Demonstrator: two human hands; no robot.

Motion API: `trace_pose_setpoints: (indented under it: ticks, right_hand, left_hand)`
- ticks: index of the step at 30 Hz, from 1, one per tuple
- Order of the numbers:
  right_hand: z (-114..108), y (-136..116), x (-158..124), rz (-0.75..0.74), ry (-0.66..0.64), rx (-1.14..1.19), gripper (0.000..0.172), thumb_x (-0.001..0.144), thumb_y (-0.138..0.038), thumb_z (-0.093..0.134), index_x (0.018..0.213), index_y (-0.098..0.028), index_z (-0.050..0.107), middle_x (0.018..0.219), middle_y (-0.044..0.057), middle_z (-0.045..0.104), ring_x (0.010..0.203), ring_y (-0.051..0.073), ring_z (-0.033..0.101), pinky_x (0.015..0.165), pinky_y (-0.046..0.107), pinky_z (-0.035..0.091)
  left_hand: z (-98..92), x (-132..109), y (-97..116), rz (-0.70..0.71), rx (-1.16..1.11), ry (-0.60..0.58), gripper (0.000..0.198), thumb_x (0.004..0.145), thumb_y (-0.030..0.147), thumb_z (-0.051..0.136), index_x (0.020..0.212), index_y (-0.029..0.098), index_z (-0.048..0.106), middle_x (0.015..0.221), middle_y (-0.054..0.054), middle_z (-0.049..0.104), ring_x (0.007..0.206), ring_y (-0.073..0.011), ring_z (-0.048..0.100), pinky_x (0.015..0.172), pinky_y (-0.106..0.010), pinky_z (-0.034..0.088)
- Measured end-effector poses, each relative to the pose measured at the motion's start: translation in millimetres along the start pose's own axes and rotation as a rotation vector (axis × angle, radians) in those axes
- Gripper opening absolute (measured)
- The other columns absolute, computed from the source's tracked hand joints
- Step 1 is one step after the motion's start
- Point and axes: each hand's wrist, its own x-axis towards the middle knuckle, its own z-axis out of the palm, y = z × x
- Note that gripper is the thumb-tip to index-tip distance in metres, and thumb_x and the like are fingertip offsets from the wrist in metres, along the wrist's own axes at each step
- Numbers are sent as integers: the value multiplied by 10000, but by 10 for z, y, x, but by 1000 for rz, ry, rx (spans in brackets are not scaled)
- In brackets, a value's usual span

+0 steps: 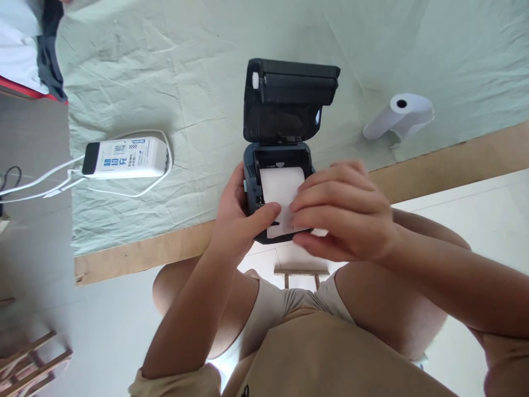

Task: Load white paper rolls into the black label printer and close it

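Note:
A small dark label printer (306, 160) sits near the table's front edge, its black lid (289, 105) swung up and back. White paper (282, 182) lies in its open compartment, the end reaching toward the front lip. My left hand (243, 212) wraps the printer's left side, thumb resting on the paper. Over the right part of the compartment, my right hand (343, 212) has its fingers bent, with the tips at the paper's right edge. Whether those fingertips pinch the paper or only touch it is hard to see.
A white paper roll (382, 117) with a loose end lies to the right on the pale green cloth (198, 71). At left is a white power strip (132, 158) with cables. The table's bare wooden edge (144, 253) runs in front, above my knees. Wooden stools stand below.

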Motion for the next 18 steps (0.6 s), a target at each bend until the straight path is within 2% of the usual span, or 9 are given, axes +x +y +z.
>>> trace_pose_setpoints:
  ticks: [1, 2, 4, 6, 8, 10, 13, 15, 18]
  right_hand:
    - [-30, 15, 13, 45, 42, -10, 61, 958, -258, 680, 976, -273, 624, 927, 2, 746, 867, 187, 720, 757, 401, 518]
    - [-62, 35, 26, 104, 87, -37, 127, 930, -227, 677, 1025, -282, 613, 1008, 25, 736, 920, 206, 719, 793, 408, 547]
    - [-112, 89, 48, 243, 144, -112, 292, 904, -259, 662, 1181, -305, 578, 1261, 88, 681, 1136, 277, 697, 907, 463, 589]
    - [-130, 152, 54, 382, 85, -154, 469, 924, -350, 622, 1372, -329, 486, 1505, 121, 560, 1356, 343, 611, 1009, 531, 585]
    - [-120, 212, 46, 461, -2, -123, 562, 965, -409, 561, 1491, -362, 369, 1617, 105, 475, 1429, 342, 576, 1056, 536, 576]
    - [-99, 258, 32, 452, 18, -51, 550, 1001, -457, 510, 1515, -387, 328, 1607, 81, 488, 1394, 314, 614, 1060, 513, 571]
    - [-86, 285, 21, 322, 92, 51, 418, 1025, -496, 493, 1415, -352, 453, 1390, 76, 638, 1258, 293, 684, 1019, 502, 576]
    - [-91, 280, 17, 286, 1, 74, 324, 1021, -438, 555, 1320, -317, 525, 1277, 85, 699, 1211, 283, 693, 1009, 489, 583]
    - [-97, 275, -3, 355, -174, 122, 376, 1005, -370, 617, 1355, -277, 516, 1386, 127, 683, 1288, 278, 660, 1023, 463, 597]
  left_hand:
    - [-5, -2, -2, 2, 11, -2, 482, 731, 216, 893, 1185, 250, 737, 959, -29, 764, 830, -227, 740, 677, -291, 598]
    - [-8, -4, -4, 0, 22, -3, 512, 726, 231, 900, 1209, 251, 731, 983, -38, 771, 840, -237, 747, 686, -302, 609]
    - [-11, -5, -4, -6, 38, 0, 562, 711, 254, 914, 1239, 249, 721, 1029, -53, 778, 876, -256, 757, 715, -322, 630]
    - [-11, -5, -2, -5, 45, 6, 569, 698, 268, 920, 1231, 244, 724, 1036, -61, 778, 895, -265, 757, 726, -331, 640]
    - [-12, -7, -2, -2, 45, 11, 544, 697, 275, 920, 1207, 243, 731, 1035, -61, 777, 898, -263, 756, 722, -325, 643]
    - [-16, -9, -4, -1, 40, 10, 520, 707, 269, 920, 1194, 250, 738, 1032, -52, 775, 890, -247, 753, 715, -307, 644]
    - [-30, -15, -13, -2, 29, 11, 510, 721, 248, 925, 1199, 264, 747, 955, -18, 750, 808, -193, 728, 671, -258, 623]
    - [-41, -20, -21, 6, 16, 3, 508, 719, 241, 932, 1194, 265, 752, 938, -7, 741, 764, -167, 708, 650, -242, 610]
    - [-50, -23, -35, 20, 4, -20, 501, 719, 268, 940, 1182, 259, 748, 1019, -26, 763, 827, -197, 738, 689, -273, 634]
